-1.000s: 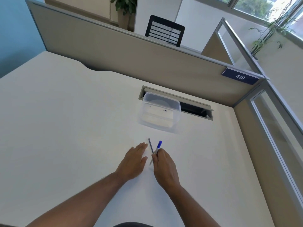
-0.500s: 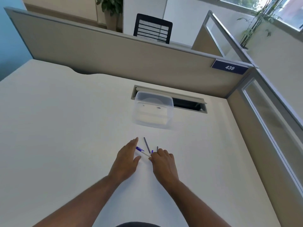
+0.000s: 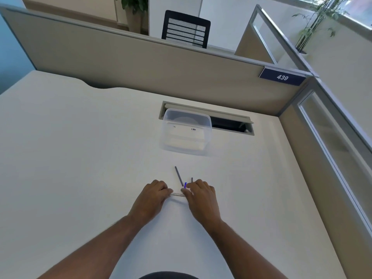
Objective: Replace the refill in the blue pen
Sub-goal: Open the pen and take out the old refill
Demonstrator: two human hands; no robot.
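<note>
Gripping: left hand (image 3: 153,195) has its fingers curled closed on the left end of the blue pen (image 3: 178,194).
Pen axis: clear barrel runs left to right just above the table (image 3: 80,158), bridging both hands.
Spare refill: dark stick (image 3: 179,176) lies on the table just beyond the pen, equally near either hand.
Right hand (image 3: 199,195): fingers pinched shut on the pen's right end, a blue piece (image 3: 185,185) showing at its fingertips.
Judgement: pulling apart goes along that axis.

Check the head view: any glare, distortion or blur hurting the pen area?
Head view: wide-angle bending of the partition; window blown out top right; desk evenly lit, soft shadows; pen small and soft between left hand and right hand.
</note>
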